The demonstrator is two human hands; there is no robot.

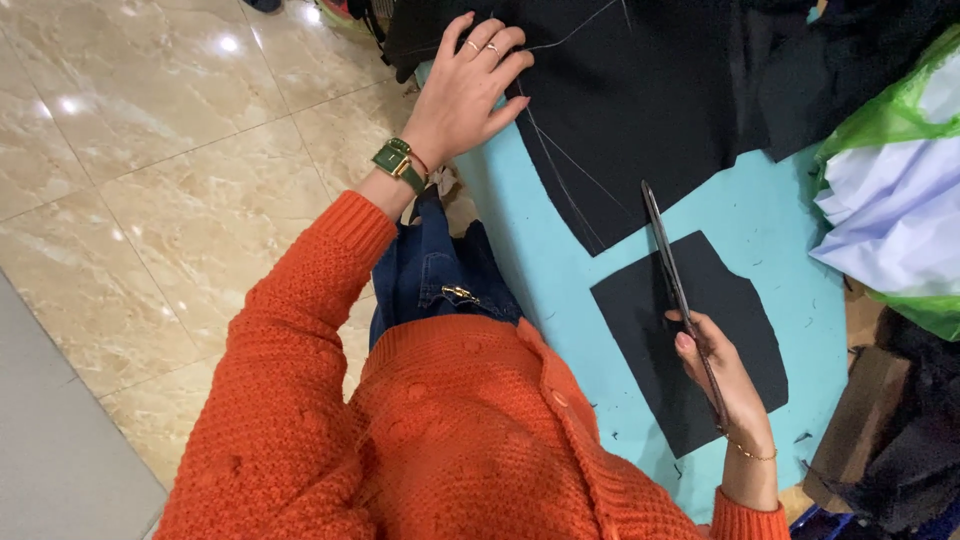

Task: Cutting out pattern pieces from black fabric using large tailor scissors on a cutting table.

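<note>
Turquoise desk (790,230) as landmark. Large black fabric (650,90) spread over its far end; left hand (465,90) flat on the fabric's near-left edge, fingers spread, gripping nothing. Cut black piece (640,310) near the desk's middle. Right hand (725,385) above that piece, closed around long scissors (670,270), blades together, tip toward the large fabric.

An orange knitted sweater (420,440) above blue jeans (435,270). Black fabric (640,90) and a black cut piece (720,310) lie on a turquoise table (560,260). Green wristwatch (393,160) with gold trim. Beige marbled floor tiles (150,150). A green and white plastic bag (890,190).
</note>
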